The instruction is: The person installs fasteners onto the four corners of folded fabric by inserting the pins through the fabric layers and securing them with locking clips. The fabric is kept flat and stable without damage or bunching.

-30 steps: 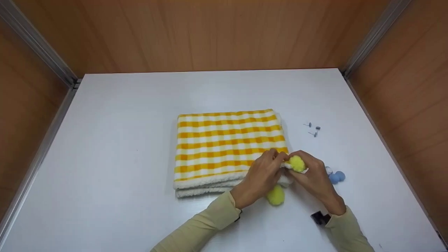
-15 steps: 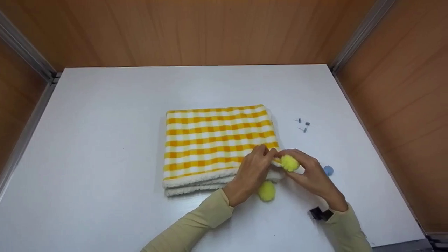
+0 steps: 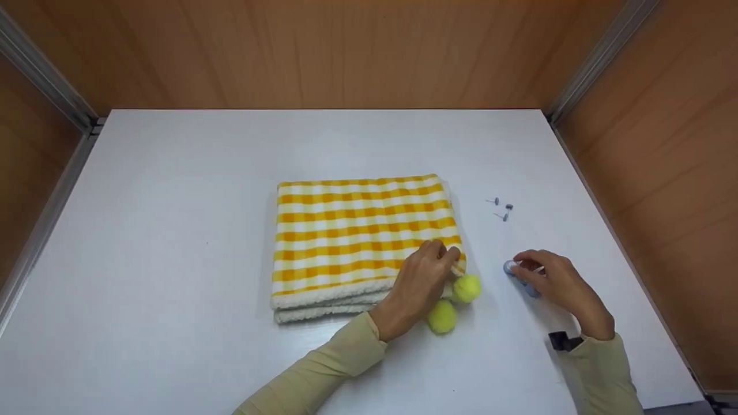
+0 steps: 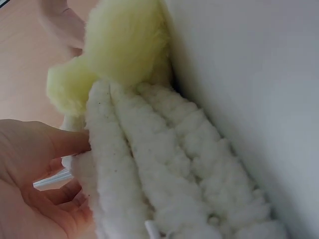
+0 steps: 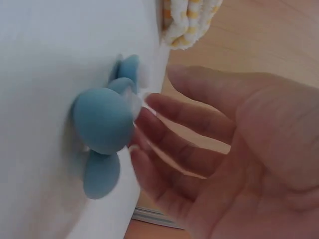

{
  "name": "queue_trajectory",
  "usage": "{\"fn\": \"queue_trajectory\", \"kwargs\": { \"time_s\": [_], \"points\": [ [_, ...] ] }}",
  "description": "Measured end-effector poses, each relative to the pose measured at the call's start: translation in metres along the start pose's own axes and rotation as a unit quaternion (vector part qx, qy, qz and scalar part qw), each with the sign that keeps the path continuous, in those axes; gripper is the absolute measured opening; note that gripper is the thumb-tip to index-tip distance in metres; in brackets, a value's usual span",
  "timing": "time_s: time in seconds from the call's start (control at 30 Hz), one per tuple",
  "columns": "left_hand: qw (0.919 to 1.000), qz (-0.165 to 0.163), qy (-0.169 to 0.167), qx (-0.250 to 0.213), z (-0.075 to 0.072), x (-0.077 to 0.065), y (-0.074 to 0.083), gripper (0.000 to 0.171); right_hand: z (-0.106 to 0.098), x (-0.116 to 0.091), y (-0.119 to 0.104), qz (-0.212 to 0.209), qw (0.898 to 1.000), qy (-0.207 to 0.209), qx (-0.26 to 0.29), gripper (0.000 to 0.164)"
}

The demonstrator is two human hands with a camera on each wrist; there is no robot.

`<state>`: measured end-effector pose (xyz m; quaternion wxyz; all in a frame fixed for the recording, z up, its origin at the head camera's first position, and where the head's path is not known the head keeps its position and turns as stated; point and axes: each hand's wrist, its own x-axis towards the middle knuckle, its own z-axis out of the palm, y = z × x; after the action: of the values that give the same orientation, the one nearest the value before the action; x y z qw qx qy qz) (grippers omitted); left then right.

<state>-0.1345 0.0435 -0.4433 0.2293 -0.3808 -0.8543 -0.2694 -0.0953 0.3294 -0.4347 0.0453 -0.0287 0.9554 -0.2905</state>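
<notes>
A folded yellow-and-white checked blanket (image 3: 357, 230) with fleecy white edges lies mid-table. My left hand (image 3: 416, 288) grips its near right corner, thumb against the layered fleece (image 4: 149, 164) in the left wrist view. Two fluffy yellow pom-poms (image 3: 467, 287) hang at that corner, beside my left fingers. To the right, my right hand (image 3: 568, 288) is at several smooth blue rounded caps (image 5: 103, 122) with clear parts. In the right wrist view its fingers are spread, fingertips right at the clear part of the largest cap and thumb apart from it.
Several small grey-headed pins (image 3: 505, 217) lie on the white table (image 3: 173, 230) behind the right hand. Wooden panels (image 3: 323, 52) with metal rails close off the back and both sides. A black camera mount (image 3: 560, 341) sits at the right wrist.
My right hand has let go of the yellow pom-pom at the blanket corner and moved right to the blue caps. The pom-pom has dropped beside the other. My left hand keeps its grip.
</notes>
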Motion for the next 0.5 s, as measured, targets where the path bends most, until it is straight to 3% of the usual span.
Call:
{"fn": "queue_trajectory", "kwargs": {
  "time_s": [0.1, 0.27, 0.5],
  "points": [
    [1.0, 0.005, 0.003, -0.005, 0.001, 0.0, 0.0, 0.012, 0.003, 0.003, -0.002, 0.024, 1.0, -0.016, 0.0, 0.027],
    [0.9998, 0.01, 0.013, -0.005, 0.0, -0.001, 0.0, 0.012, 0.008, 0.009, -0.004, 0.01, 1.0, -0.006, -0.005, 0.023],
    [0.9993, 0.015, 0.031, -0.012, 0.0, -0.001, -0.002, 0.012, 0.011, 0.016, -0.008, 0.009, 1.0, -0.016, 0.008, 0.029]
  ]
}}
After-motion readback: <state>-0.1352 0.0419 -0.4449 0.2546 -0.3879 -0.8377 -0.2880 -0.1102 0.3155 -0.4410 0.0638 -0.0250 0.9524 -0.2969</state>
